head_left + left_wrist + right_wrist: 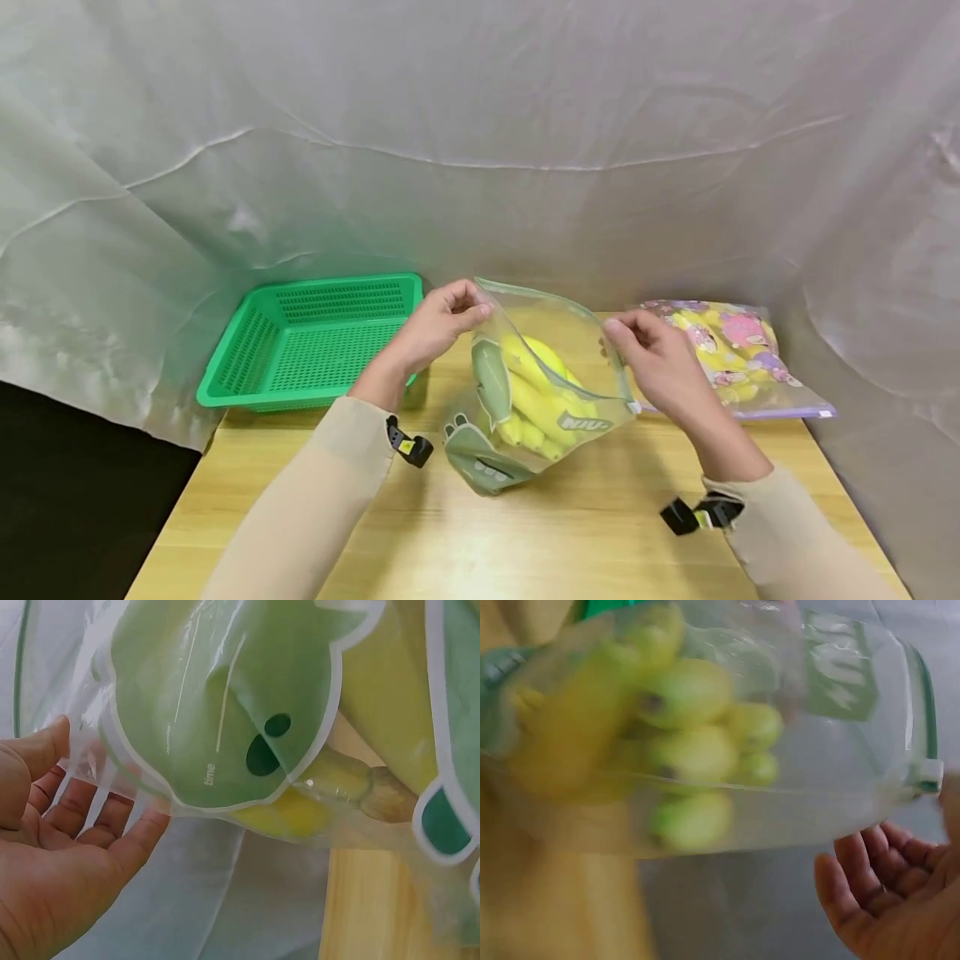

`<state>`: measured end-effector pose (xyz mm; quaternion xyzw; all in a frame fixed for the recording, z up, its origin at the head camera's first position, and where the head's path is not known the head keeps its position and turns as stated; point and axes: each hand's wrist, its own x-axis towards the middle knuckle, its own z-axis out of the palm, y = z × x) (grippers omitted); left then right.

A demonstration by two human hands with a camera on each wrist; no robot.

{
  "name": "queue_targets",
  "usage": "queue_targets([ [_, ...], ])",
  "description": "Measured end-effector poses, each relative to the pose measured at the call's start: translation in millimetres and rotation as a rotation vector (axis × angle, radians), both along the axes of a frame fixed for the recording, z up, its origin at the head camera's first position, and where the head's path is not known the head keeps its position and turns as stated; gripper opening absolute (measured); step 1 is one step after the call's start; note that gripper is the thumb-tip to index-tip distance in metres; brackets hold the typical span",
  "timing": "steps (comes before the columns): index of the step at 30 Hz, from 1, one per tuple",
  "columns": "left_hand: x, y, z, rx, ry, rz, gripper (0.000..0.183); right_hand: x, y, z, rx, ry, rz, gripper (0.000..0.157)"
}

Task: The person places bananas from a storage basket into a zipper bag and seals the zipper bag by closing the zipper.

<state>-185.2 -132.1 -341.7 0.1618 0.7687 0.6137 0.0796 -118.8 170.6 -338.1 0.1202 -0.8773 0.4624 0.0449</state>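
Note:
A clear zip bag [491, 462] with green cartoon prints holds several yellow bananas [536, 400], which show through its side. Its mouth gapes upward, held between both hands. My left hand [433, 327] pinches the left end of the rim between thumb and fingers; in the left wrist view the hand [82, 840] has its thumb on one side of the film. At the other end, my right hand [663, 358] pinches the rim near the white slider [634, 407]. The right wrist view has the bananas' rounded ends [697, 754] inside the bag, somewhat blurred.
An upright green plastic basket [225, 367] with slotted walls sits at the back left of the wooden table [480, 550]. Behind my right hand lies another printed zip bag [742, 333] with a purple edge and yellow contents. A grey curtain [480, 125] surrounds the table's back and sides.

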Motion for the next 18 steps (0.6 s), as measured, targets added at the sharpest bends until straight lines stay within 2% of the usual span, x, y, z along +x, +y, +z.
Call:
queue_targets([
  [5,6.8,-8,2.6,-0.045,0.032,0.039,0.015,19.4,17,-39.0,-0.285,-0.097,0.166,0.032],
  [7,10.3,-12,4.2,-0.057,0.042,0.056,0.015,23.4,14,-49.7,-0.333,-0.098,0.172,0.032],
  [9,14.3,-17,6.9,-0.074,0.053,0.061,0.016,23.8,8,-54.6,-0.353,-0.088,0.13,0.032],
  [12,21.9,-24,15.2,-0.109,0.101,0.086,0.019,19.5,2,-46.8,-0.299,-0.021,-0.034,0.021],
  [15,32.8,-32,26.4,-0.147,0.16,0.131,0.024,12.2,1,-23.1,-0.333,0.066,-0.17,0.012],
  [18,44.7,-37,34.3,-0.176,0.193,0.168,0.028,3.7,3,3.8,-0.399,0.144,-0.194,0.008],
])
